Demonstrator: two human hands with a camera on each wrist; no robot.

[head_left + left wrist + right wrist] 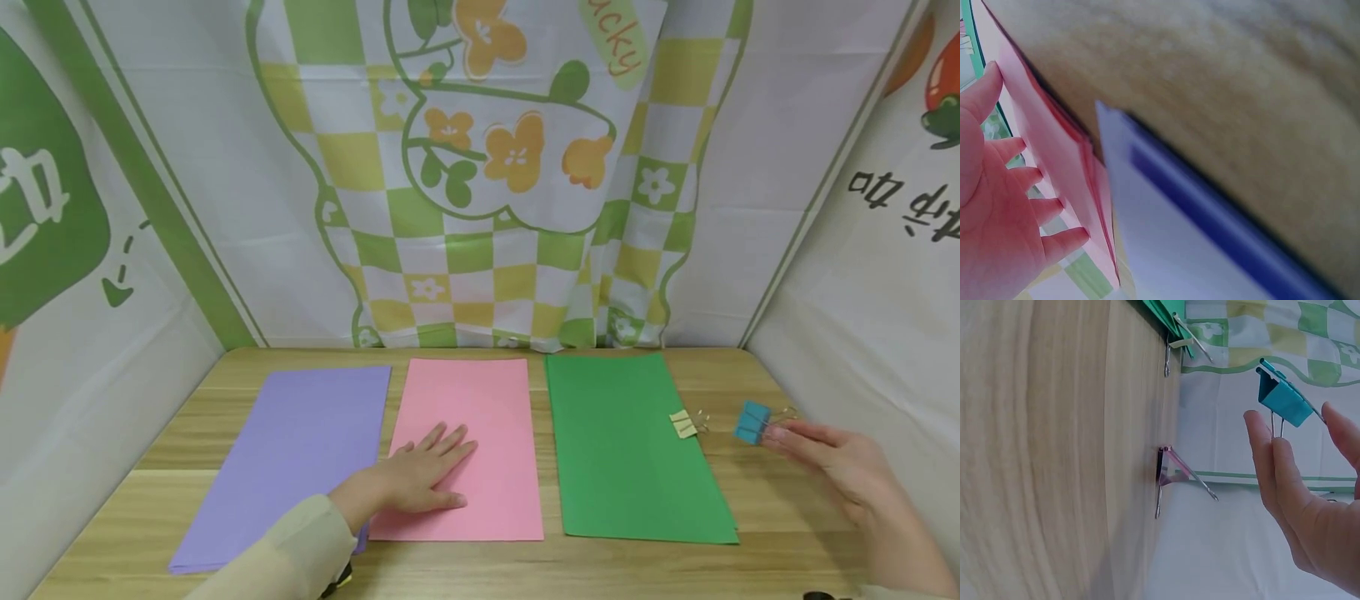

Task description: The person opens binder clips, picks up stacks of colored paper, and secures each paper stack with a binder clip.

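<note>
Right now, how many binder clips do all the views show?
3: a yellow clip on the right edge of the green paper, a blue clip pinched in the right hand, and a pink clip on the table. Others may be hidden.

The left hand (422, 477) lies palm down, fingers spread (thumb set apart); the right hand (851, 467) pinches between thumb and fingertips.
</note>
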